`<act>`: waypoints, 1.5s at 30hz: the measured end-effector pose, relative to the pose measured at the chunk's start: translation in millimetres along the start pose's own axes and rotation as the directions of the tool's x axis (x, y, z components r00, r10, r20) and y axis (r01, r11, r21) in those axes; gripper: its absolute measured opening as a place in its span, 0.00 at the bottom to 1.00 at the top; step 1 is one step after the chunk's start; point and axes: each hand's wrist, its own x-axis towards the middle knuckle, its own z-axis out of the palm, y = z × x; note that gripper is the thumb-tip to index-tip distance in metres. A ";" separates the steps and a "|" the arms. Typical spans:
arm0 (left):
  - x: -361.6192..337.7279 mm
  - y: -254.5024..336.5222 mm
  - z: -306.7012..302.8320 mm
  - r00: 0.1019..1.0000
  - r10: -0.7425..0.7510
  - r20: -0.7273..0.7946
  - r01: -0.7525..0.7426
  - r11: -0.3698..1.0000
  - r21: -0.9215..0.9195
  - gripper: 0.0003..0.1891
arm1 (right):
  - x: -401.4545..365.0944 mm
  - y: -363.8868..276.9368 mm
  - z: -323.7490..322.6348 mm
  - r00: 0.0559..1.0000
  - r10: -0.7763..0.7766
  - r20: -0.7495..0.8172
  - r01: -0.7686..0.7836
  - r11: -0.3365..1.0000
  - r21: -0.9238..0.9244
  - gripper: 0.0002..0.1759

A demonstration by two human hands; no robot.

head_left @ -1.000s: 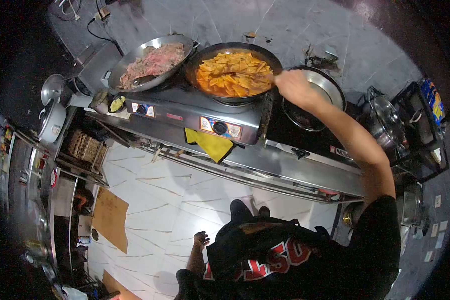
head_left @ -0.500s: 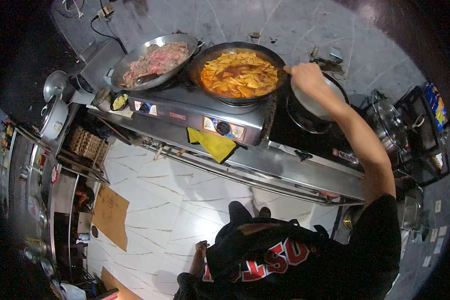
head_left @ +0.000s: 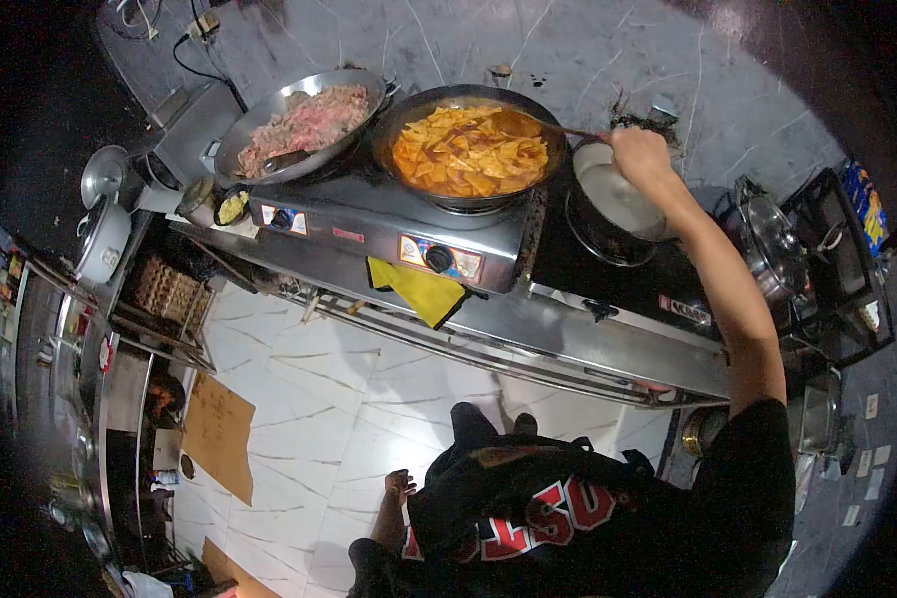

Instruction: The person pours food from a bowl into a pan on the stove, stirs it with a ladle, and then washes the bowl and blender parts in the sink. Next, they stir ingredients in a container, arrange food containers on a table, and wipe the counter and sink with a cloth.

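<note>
My right hand point(head_left: 640, 157) is closed around the handle end of a wooden spoon point(head_left: 568, 130). The spoon's bowl point(head_left: 513, 123) rests at the right side of a dark wok point(head_left: 384, 149), among flat yellow-orange pieces point(head_left: 458, 159) in reddish sauce. Below my right hand stands a pot point(head_left: 623, 204) with pale contents. My left hand point(head_left: 401, 484) hangs low beside my body, above the floor. Its fingers look loosely curled and a little apart, and I see nothing held in them.
A second wok point(head_left: 219, 149) of partly browned meat point(head_left: 309, 125) sits on the left burner, with a dark-handled utensil in it. A yellow cloth point(head_left: 419, 289) hangs over the stove's front. A small bowl point(head_left: 232, 207) stands at left; pots and lids point(head_left: 772, 234) stand at right.
My right hand has moved right, away from the wok's middle, drawing the spoon toward the wok's right side. The view has shifted slightly. My left hand has turned a little.
</note>
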 end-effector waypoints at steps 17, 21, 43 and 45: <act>17.0 -17.4 -7.2 0.999 -0.046 -0.004 0.046 0.999 -0.004 0.13 | 76.7 -78.1 34.4 0.998 0.003 -0.064 0.000 0.999 0.041 0.10; 21.2 -24.3 -14.4 0.998 -0.055 -0.013 0.055 0.998 -0.009 0.13 | 63.4 -106.4 17.4 0.989 -0.135 -0.055 0.133 0.990 -0.035 0.10; 55.4 -15.8 -29.4 0.998 -0.049 0.040 0.048 0.998 0.030 0.13 | 18.3 -75.1 -14.9 0.979 -0.160 -0.131 0.158 0.987 -0.025 0.11; 63.0 -15.2 -30.4 0.997 -0.051 0.052 0.049 0.998 0.040 0.13 | 2.1 -66.6 -28.7 0.992 -0.125 -0.032 0.120 0.984 -0.131 0.12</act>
